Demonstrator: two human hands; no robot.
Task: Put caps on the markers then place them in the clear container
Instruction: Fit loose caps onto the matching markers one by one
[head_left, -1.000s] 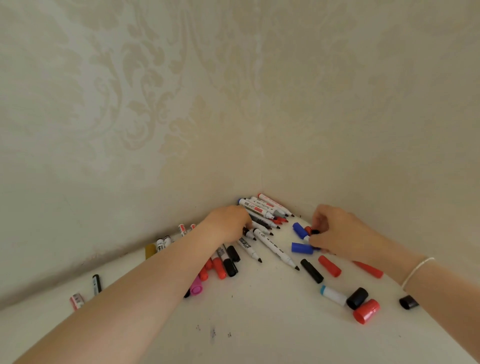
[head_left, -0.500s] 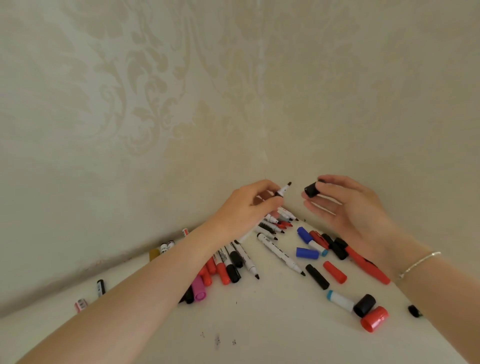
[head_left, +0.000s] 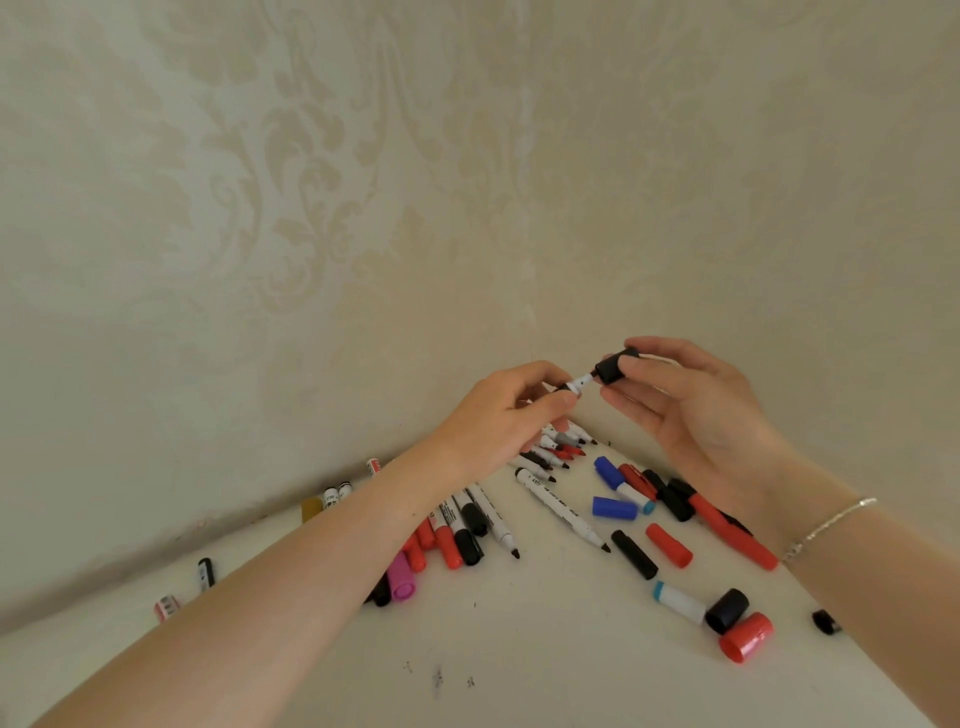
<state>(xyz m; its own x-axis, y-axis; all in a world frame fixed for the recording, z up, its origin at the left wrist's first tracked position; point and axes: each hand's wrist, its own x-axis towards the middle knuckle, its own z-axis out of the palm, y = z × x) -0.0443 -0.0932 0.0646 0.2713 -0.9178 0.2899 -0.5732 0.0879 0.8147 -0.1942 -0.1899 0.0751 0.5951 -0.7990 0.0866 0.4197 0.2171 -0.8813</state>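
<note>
The left hand (head_left: 511, 410) pinches a black marker (head_left: 581, 385) by its barrel, thumb and forefinger clamped just behind the white neck, with the tip pointing right and slightly up. The right hand (head_left: 691, 410) pinches a black cap (head_left: 615, 367) between thumb and forefinger, its open mouth turned toward the tip; the other fingers of this hand hang loose and apart below. Tip and cap look to be just meeting in the air above the far corner of the white surface (head_left: 519, 649).

To do this step well, I judge the cap should be kept in line with the barrel and pushed straight on until it seats, the left hand bracing against the push. A cap that goes on tilted would likely smear ink on the neck or stay loose. The colours match, which seems right.

Most of the held marker's barrel is hidden inside the left hand, so its length and label cannot be read. Whether the tip has entered the cap cannot be told. The clear container is nowhere in view. Below the hands lies a scatter of uncapped markers (head_left: 561, 506) and loose caps, among them a blue cap (head_left: 614, 507) and a red cap (head_left: 668, 544). The left forearm covers part of the pile, and the markers at the far corner are too crowded to count.
</note>
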